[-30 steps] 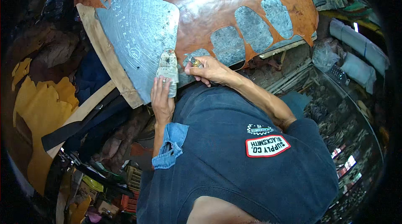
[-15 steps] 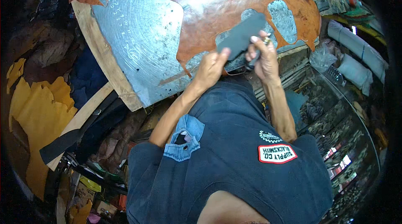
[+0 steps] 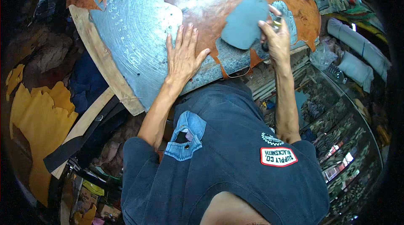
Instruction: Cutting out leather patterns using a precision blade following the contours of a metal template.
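Observation:
My left hand (image 3: 184, 52) lies flat with its fingers spread, across the edge between the brown leather hide (image 3: 206, 8) and the scratched metal sheet (image 3: 134, 27). My right hand (image 3: 277, 40) is closed on a flat grey rounded template (image 3: 246, 23), held over the hide and seen broad side on. A small tool with a brass-coloured part (image 3: 276, 24) and a dark end is in the same hand; its kind is unclear. Around the template, sole-like cut-outs in the hide bare the metal, one of them a rounded cut-out (image 3: 289, 23) behind my right hand.
A wooden strip (image 3: 105, 59) edges the table on the left. Yellow leather pieces (image 3: 42, 115) hang at the far left. On the right stands a glass-topped case (image 3: 341, 141) with many small items, beside wrapped white rolls (image 3: 357, 71). Tools lie at the back right.
My left hand has let go of the grey template and moved left onto the hide and metal. My right hand has shifted slightly right, turning the template more broad side on.

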Demonstrator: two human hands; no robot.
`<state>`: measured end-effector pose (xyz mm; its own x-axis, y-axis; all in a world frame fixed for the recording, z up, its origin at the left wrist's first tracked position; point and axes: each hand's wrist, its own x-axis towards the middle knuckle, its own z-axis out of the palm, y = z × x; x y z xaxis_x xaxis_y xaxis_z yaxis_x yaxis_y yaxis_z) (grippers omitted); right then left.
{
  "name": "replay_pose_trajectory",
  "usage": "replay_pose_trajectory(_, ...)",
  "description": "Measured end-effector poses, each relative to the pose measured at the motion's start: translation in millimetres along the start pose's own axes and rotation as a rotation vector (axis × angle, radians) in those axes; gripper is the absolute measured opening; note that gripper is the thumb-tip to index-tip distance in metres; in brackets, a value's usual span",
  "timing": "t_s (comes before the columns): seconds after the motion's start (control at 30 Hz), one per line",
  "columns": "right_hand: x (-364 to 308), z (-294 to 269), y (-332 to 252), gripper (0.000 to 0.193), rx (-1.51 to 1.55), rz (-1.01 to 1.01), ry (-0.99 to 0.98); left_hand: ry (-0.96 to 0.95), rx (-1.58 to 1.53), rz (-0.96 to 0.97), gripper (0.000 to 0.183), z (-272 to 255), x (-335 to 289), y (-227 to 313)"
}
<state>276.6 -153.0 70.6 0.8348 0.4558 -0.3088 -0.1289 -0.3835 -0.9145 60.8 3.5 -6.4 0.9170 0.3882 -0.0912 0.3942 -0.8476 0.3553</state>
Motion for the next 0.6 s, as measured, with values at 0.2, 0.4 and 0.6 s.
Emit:
replay_pose_trajectory(0.2,9.9,63.8,-7.0,0.054,-0.216,0.111,-0.211,-0.024,0.04,-0.011,0.063,-12.0,-34.7,-10.8)
replay_pose_trajectory(0.4,21.0,96.8,27.2,0.048,-0.403,-0.027,-0.3,0.083,-0.155,0.044,0.062,-14.1,-40.1,-33.7)
replay_pose_trajectory(0.6,11.1,102.1,36.4,0.041,-0.594,-0.197,-0.163,0.248,-0.281,0.052,0.072,-2.2,-27.2,-33.7)
